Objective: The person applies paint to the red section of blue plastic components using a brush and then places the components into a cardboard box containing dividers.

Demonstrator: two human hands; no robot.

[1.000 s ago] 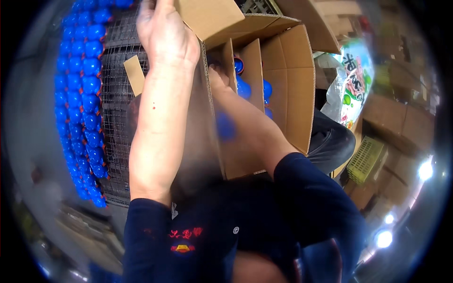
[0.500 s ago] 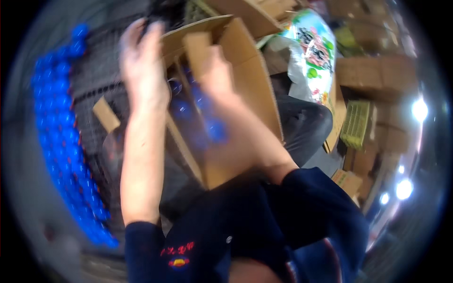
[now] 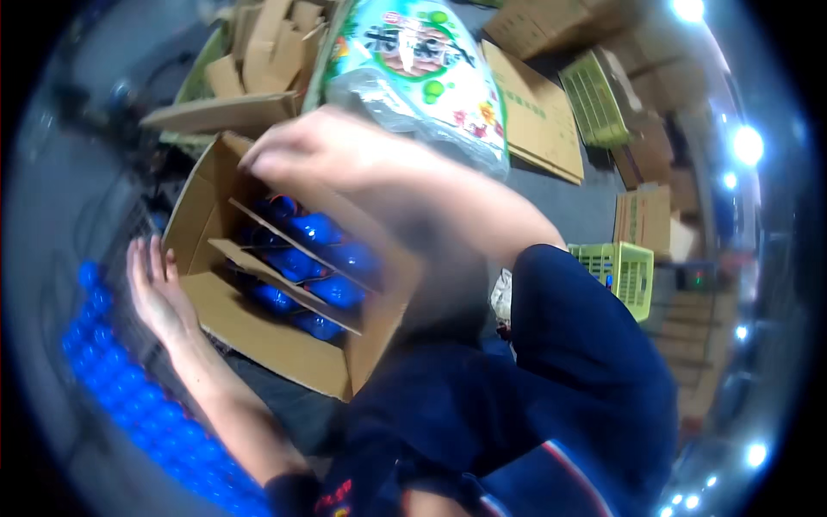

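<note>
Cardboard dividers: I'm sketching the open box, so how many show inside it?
2: one divider nearer the left hand, another divider nearer the right hand; more may be hidden.

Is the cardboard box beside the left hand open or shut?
Open: the cardboard box is uncovered at its mouth, showing glossy blue objects and cardboard dividers inside.

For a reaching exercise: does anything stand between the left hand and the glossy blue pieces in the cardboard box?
Yes: the box side panel stands between the left hand, outside, and the glossy blue pieces; a cardboard divider also screens the farther ones.
</note>
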